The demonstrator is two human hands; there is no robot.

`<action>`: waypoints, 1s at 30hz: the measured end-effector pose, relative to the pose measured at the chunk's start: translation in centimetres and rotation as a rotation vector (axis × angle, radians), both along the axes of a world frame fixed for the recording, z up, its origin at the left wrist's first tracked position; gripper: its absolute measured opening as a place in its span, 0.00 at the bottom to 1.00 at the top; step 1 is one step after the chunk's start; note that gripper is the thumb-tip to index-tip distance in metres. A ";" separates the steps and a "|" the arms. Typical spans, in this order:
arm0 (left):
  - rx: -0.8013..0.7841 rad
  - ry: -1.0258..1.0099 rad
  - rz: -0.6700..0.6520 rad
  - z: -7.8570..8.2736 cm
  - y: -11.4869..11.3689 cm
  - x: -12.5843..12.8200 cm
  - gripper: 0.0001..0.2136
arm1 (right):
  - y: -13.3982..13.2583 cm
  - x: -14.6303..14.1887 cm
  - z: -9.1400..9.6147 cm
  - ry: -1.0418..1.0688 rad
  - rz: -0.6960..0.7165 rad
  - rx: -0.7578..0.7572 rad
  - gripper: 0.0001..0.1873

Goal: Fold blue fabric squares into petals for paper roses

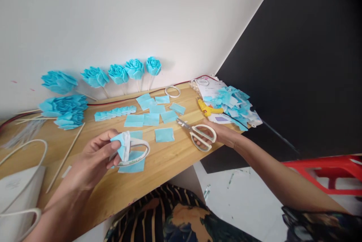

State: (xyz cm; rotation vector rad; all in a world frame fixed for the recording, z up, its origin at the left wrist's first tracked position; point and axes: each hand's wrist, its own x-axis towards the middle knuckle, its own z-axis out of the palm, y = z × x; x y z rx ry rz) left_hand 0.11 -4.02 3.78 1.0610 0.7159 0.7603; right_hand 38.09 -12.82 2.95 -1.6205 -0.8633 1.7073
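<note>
My left hand (98, 149) pinches a folded light-blue paper piece (123, 145), with a roll of white tape (145, 149) hanging beside it and a strip of the tape across the paper. My right hand (210, 132) is curled around the cream handles of a pair of scissors (190, 128), low over the table; some fingers show through the lower loop. The blades point left, slightly parted. Between the hands lie several flat blue paper rectangles (164, 134). Behind them is a row of overlapping folded blue petals (115, 113).
Several blue paper flowers on sticks (135, 69) lean against the wall; more flowers (65, 110) lie at left. A yellow glue gun (208, 108) rests beside a blue paper pile (233, 100). Another tape roll (172, 91) lies behind. A white box (21, 185) and cable sit front left.
</note>
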 end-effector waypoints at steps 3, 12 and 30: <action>-0.018 -0.008 -0.023 0.0 0.0 0.0 0.15 | -0.4 0.4 0.7 -0.165 0.012 0.030 0.31; -0.044 -0.040 -0.059 0.7 -0.9 1.0 0.16 | -0.9 -0.6 1.4 -0.348 0.191 0.118 0.26; -0.699 -0.041 -0.310 -1.7 -7.5 9.0 0.22 | -1.3 -2.1 -1.5 -0.206 -0.079 0.042 0.17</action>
